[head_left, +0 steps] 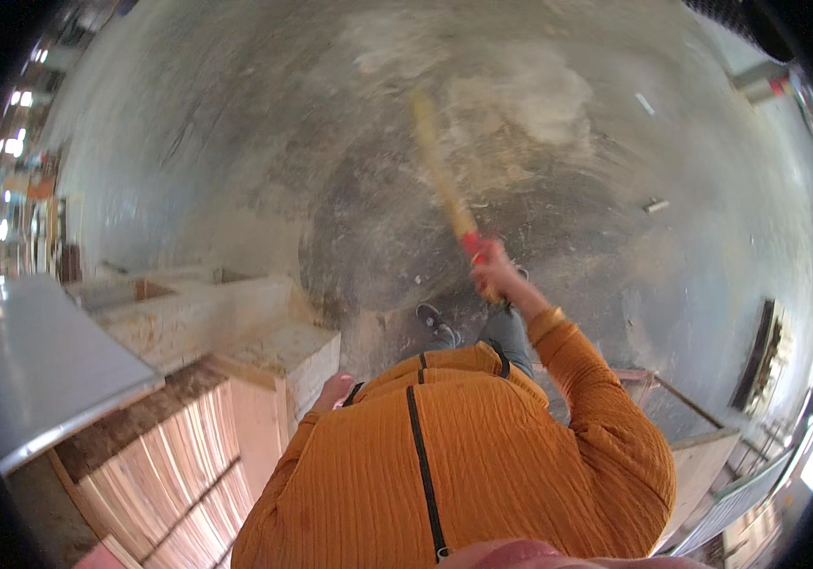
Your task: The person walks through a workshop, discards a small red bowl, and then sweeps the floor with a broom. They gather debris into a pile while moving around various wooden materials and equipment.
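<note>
My right hand [495, 269] is closed round a long straw-coloured stick with a red band [440, 175], held out ahead of me over the floor. Motion smears its far end, so I cannot tell whether it is a broom or a plain stick. A short piece of it shows below my fist. My left hand [335, 391] hangs low at my left side, close to a pale wooden block [307, 356]; its fingers are too small and partly hidden to read. Under the stick lies a grey floor [369, 218] with dark and pale dusty patches.
To my left stand a stack of thin wooden sheets [165, 469] and a grey panel [55, 356]. A small pale piece [655, 205] lies on the floor to the right. Farther right is a long dark-and-pale object [762, 360]. A wooden-edged box [686, 427] stands by my right side.
</note>
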`<state>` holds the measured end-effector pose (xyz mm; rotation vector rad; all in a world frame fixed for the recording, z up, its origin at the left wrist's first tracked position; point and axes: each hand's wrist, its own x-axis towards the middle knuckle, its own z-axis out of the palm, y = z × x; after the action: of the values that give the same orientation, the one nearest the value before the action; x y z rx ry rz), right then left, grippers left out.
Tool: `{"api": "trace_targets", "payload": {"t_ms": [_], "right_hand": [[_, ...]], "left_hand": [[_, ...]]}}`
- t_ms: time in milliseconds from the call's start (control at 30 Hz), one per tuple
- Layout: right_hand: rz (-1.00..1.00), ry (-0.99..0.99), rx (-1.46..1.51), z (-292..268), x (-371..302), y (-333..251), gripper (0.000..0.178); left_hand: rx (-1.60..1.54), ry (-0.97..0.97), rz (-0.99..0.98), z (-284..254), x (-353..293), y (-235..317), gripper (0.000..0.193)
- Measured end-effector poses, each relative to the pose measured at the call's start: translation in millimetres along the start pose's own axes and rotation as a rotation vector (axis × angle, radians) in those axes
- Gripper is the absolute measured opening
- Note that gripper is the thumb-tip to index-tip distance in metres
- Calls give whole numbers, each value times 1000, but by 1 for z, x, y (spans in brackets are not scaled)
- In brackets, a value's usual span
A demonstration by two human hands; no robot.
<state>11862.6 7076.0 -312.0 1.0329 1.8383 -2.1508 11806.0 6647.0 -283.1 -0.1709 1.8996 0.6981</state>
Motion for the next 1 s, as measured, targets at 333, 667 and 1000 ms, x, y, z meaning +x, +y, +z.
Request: {"api": "trace_targets", "payload": {"t_ms": [333, 667, 1000], "right_hand": [[252, -388, -123, -123, -37, 53, 36], [332, 834, -63, -471, -7, 26, 40], [103, 52, 371, -368, 65, -68, 62]], "left_hand": [[-24, 119, 227, 47, 82, 283, 31], [338, -291, 448, 177, 49, 331, 29], [600, -147, 40, 145, 123, 443, 19]]}}
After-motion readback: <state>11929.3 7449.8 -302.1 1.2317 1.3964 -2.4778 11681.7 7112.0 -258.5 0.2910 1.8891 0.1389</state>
